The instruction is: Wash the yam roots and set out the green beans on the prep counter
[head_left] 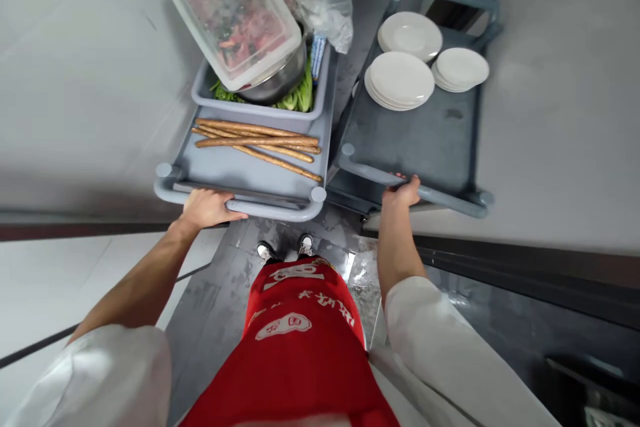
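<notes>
The left hand (207, 207) was closed around the ribbed handle (273, 212) along the near edge of the pale service cart (213, 167), to the left of its middle. The right hand (401, 193) was wrapped around the crossbar (450, 200) at the near edge of the darker service cart (415, 137), close to the bar's middle. Neither hand held anything else. The two carts stood side by side, closest at their near ends.

On the pale cart, several long brown sticks (255, 142) lay loosely crossed between the handle and a grey tub (260, 109), one slanting toward the near right corner. The tub sat at the far part of the top, with leafy greens (303, 93) and a steel bowl (283, 80) in it. A lidded plastic container (235, 20) of pinkish food leaned askew over the bowl, reaching past the tub's left edge. A clear plastic bag (327, 13) bulged at the far right corner.

On the darker cart, two stacks of large white plates (401, 79) stood along the left edge toward the far end, and a stack of smaller plates (461, 68) sat near the right edge.
</notes>
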The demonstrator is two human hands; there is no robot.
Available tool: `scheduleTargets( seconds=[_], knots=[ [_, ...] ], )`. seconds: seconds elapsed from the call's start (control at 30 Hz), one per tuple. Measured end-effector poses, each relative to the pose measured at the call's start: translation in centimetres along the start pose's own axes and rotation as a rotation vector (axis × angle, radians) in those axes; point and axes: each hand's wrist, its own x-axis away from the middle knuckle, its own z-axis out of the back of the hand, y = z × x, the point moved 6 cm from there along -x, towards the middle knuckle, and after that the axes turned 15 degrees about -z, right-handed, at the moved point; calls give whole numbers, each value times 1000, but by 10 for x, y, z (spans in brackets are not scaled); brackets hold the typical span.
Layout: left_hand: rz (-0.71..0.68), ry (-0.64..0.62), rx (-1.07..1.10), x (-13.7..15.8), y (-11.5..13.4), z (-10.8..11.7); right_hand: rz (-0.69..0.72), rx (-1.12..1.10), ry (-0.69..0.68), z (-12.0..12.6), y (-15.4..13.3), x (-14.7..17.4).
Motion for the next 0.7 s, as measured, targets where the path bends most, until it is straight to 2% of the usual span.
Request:
scheduleTargets(
  seconds=[0.2,0.33,0.4,0.5,0.7],
  knots=[
    [-21,9,54,1,-2,4,-46,63,18,-34,3,-8],
    [-28,-6,113,9,0,13,-145,281,-6,-26,2,3],
    [-45,-3,137,15,3,19,-182,416,-38,-10,6,18],
    [-83,6,155,23,6,29,-245,511,-58,27,22,52],
    [-145,-3,149,25,0,48,-341,439,13,123,91,138]
  ],
)
